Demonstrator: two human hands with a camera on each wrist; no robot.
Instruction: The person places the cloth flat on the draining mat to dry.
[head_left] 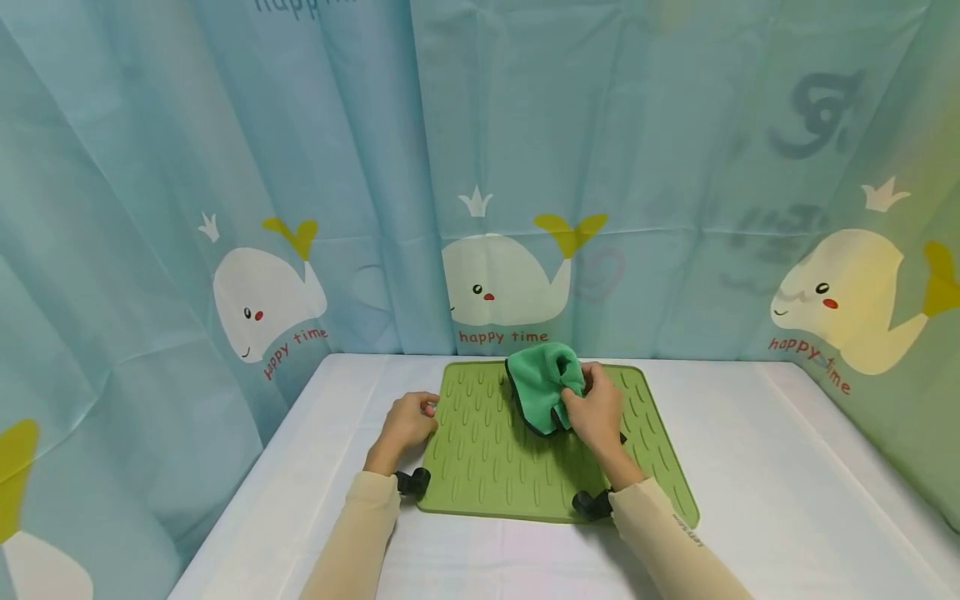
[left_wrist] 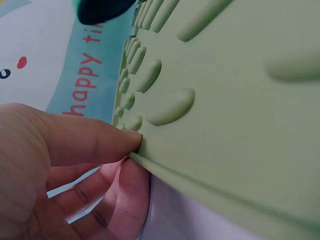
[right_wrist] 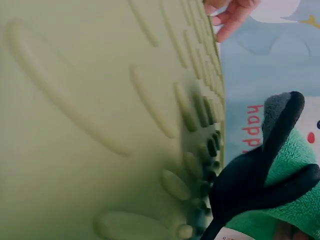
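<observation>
A green silicone mat (head_left: 495, 475) with raised oval ridges lies on the white table. My left hand (head_left: 409, 419) is at its left edge; in the left wrist view the thumb (left_wrist: 95, 140) and fingers pinch the mat's rim (left_wrist: 200, 187). Above the mat's far middle, my right hand (head_left: 597, 408) grips a bunched green cloth (head_left: 538, 383) with dark edging. Seen from the right wrist, the cloth (right_wrist: 295, 155) shows a fuzzy green face and a dark border, and most of the right hand is hidden behind it.
White cloth covers the table (head_left: 750, 467). A pale blue curtain (head_left: 660, 150) with printed whales hangs behind it and along the sides. Black wrist camera mounts (head_left: 592, 505) sit at both wrists, close over the mat's near part.
</observation>
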